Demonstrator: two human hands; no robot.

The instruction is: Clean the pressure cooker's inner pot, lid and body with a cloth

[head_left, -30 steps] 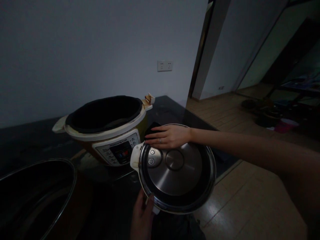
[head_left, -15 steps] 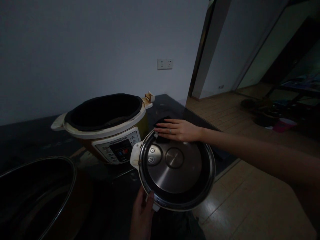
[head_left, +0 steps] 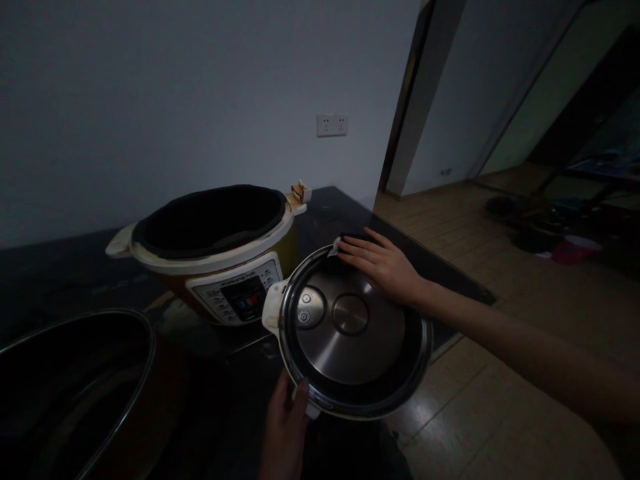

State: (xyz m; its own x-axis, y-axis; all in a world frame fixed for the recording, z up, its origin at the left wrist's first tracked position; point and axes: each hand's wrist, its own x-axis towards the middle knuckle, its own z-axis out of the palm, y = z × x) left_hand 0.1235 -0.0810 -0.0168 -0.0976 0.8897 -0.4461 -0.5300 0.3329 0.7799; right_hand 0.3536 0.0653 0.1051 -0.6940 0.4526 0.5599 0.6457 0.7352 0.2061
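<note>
A hand could reach down into the cooker (head_left: 215, 264) or the big pot (head_left: 167, 380) from above, but on the right the lid (head_left: 350, 357) and right hand (head_left: 387, 268) block the way

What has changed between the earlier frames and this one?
The right hand has slid rightward along the far edge of the lid, away from the cooker. Nothing was visibly taken up or let go. The left hand still grips the lid's near edge; lid, cooker and pot stay about where they were.

Two hands (head_left: 284, 430) (head_left: 387, 267), one lid (head_left: 355, 350), one cooker (head_left: 215, 266), one pot (head_left: 151, 340)
</note>
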